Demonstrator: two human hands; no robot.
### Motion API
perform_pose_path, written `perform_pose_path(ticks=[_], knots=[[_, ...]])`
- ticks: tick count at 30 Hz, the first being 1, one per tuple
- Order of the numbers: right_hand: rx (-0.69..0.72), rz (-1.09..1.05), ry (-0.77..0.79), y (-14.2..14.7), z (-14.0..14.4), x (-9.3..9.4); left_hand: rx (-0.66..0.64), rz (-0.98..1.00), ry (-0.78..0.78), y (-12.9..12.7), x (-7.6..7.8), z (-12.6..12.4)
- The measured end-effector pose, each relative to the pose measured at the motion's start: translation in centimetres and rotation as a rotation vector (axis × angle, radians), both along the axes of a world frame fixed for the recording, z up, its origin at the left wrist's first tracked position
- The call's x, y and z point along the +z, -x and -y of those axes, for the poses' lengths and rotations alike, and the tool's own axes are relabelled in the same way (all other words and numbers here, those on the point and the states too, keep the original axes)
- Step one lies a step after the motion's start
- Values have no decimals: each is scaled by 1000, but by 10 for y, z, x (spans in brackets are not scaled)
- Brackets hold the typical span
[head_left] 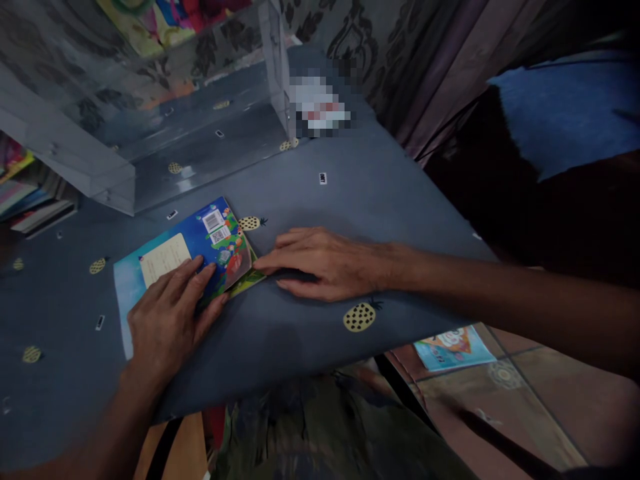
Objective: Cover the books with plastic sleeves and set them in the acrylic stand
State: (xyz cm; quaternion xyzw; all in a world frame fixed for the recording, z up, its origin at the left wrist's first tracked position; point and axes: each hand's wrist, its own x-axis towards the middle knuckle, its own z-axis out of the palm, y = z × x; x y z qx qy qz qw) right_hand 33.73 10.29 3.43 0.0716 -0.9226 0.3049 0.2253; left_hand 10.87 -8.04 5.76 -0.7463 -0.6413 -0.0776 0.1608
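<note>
A grey tablecloth printed with yellow pineapples is covering the table. A clear plastic stand is occupying its far side, before a dark patterned backdrop; books are lying at the far left. A blue cloth is hanging at the right, and a light-blue booklet is resting on the tiled floor.

The picture book is lying near the table's front edge, its blue back cover facing up, showing a cream text panel, a barcode and a QR code. A green page is showing beneath the lower right corner. The left hand is pressing the cover, fingers extended, gripping nothing. The right hand is touching that corner with an outstretched index fingertip, thumb apart.
</note>
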Motion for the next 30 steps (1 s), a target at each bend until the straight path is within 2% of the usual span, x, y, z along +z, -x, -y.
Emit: perform_pose_path(ticks=[8, 19, 30], knots=[[61, -50, -8, 4, 0, -2, -7, -8, -9, 0, 1, -1], [25, -13, -256, 2, 2, 2, -2, -17, -11, -1, 2, -1], [47, -21, -301, 3, 4, 3, 17, 16, 15, -1, 1, 0]])
